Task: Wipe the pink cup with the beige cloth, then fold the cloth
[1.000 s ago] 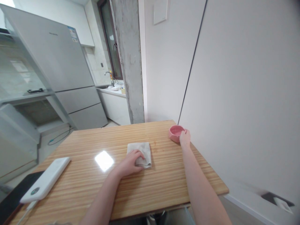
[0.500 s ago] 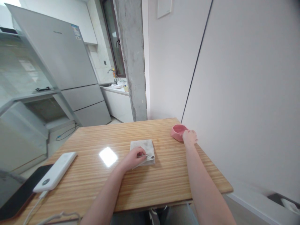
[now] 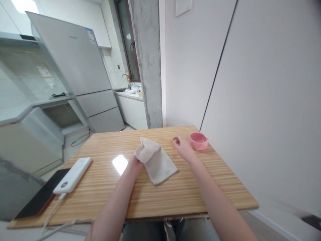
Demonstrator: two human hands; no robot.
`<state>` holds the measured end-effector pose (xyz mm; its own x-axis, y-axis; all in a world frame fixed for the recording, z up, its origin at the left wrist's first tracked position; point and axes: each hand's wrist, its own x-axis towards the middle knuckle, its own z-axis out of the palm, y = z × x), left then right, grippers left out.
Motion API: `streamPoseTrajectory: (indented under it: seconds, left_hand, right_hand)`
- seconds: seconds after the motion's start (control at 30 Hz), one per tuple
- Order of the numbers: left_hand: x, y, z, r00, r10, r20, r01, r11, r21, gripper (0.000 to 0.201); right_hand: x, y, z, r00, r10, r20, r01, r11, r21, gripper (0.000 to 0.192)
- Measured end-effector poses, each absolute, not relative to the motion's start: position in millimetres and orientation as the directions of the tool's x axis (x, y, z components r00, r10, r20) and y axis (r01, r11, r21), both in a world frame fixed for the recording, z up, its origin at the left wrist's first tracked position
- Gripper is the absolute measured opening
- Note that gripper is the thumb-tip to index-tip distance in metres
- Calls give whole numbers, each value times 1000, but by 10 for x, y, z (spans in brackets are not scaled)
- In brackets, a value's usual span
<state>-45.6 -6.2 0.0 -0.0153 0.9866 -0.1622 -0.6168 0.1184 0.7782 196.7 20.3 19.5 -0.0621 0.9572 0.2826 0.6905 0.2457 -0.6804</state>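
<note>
A pale grey cloth [image 3: 157,162] is partly lifted off the wooden table, its upper end bunched and its lower corner spread toward the right. My left hand [image 3: 136,163] is closed on the cloth's left side, and its fingers are hidden under the fabric. Between the cloth and a pink ashtray [image 3: 199,142], my right hand [image 3: 182,147] hovers with loosely curled fingers, a gap showing between them. Nothing is visible in it. The ashtray sits at the table's right edge, just behind my right wrist, apparently untouched.
On the table's left lie a white power bank [image 3: 72,175] with a white cable [image 3: 51,214] plugged in, and a black flat device [image 3: 41,197] beneath it. A white wall [image 3: 250,117] rises along the table's right side. A fridge [image 3: 75,63] stands beyond.
My right hand has let go of the pink ashtray and moved left toward the cloth. My left hand has raised and partly unfolded the cloth, which was lying folded flat.
</note>
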Motion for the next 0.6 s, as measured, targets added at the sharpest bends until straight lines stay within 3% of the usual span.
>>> streamPoseTrajectory:
  seconds: [0.1,0.2,0.3,0.37,0.43,0.5,0.6]
  left_hand:
    - [-520,0,-1,-83,977,-195,-717,77,693,23]
    - [-546,37,-10,-77,982,-171,-765,52,642,27]
    - [-604,81,-51,-150,981,-121,-721,-25,693,25]
    - [-693,109,-87,-322,942,-95,-485,-78,871,24]
    - [-815,125,-120,-494,869,-33,-131,-37,991,23]
    - [-934,121,-142,-578,815,24,99,41,994,23]
    - [-1032,90,-156,-604,795,55,202,87,976,24]
  right_hand:
    - [1678,70,72,-237,971,31,794,212,-570,43]
    - [1635,65,-49,-324,934,-148,810,193,-553,25]
    - [1716,168,-92,-381,911,-156,755,209,-621,8]
    - [1778,263,-96,-292,956,-24,711,201,-674,6]
    - [1833,351,-103,-97,988,123,673,156,-723,18]
    - [1879,412,-126,56,984,169,663,89,-743,30]
    - [1932,448,-180,93,992,91,703,-1,-711,47]
